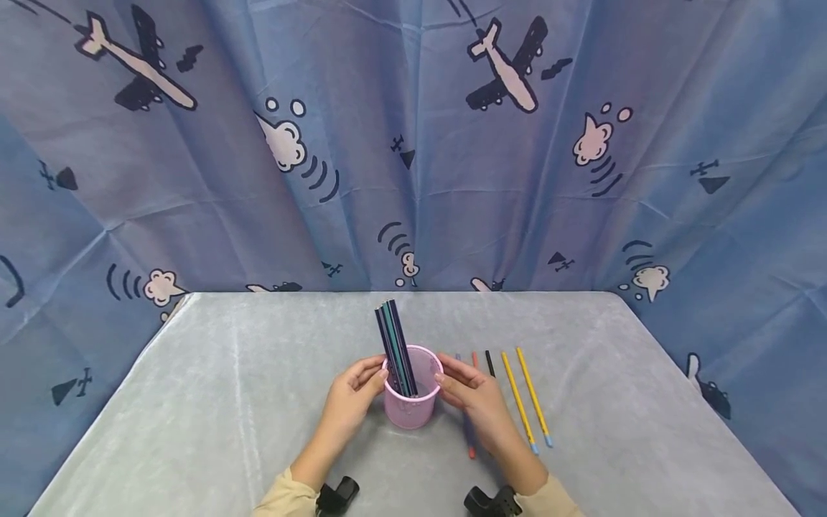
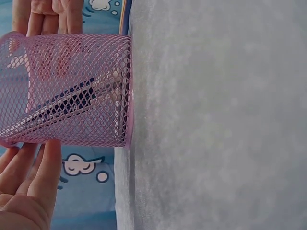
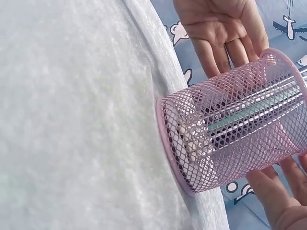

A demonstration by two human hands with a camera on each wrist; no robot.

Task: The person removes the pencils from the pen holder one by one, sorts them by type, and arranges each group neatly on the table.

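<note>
Well, pink cup [image 1: 409, 414]: it is in the lower middle of the head view, between both hands. Its foot looks to be on the grey cloth [image 1: 194, 402], but I cannot tell if it is up a tiny bit.
Left hand [image 1: 349, 391]: it grips the cup's left side, thumb by the rim.
Right hand [image 1: 477, 396]: it grips the other side the same way. If one hand pushes harder or lifts first, the cup could tip.
Tall pencils: the dark pencils [image 1: 402, 345] and a green-blue pencil [image 1: 395, 337] lean to the upper left and poke up past the rim. A big tilt that way could spill them.
Net sides: they look thin, so a hard squeeze might bend them.
Loose pencils: two yellow pencils [image 1: 519, 401] and a black pencil [image 1: 489, 363] lie right of the cup. The right hand hides part of a red pencil [image 1: 474, 358] and a blue pencil [image 1: 468, 429]; a bump from that arm could make them roll.
</note>
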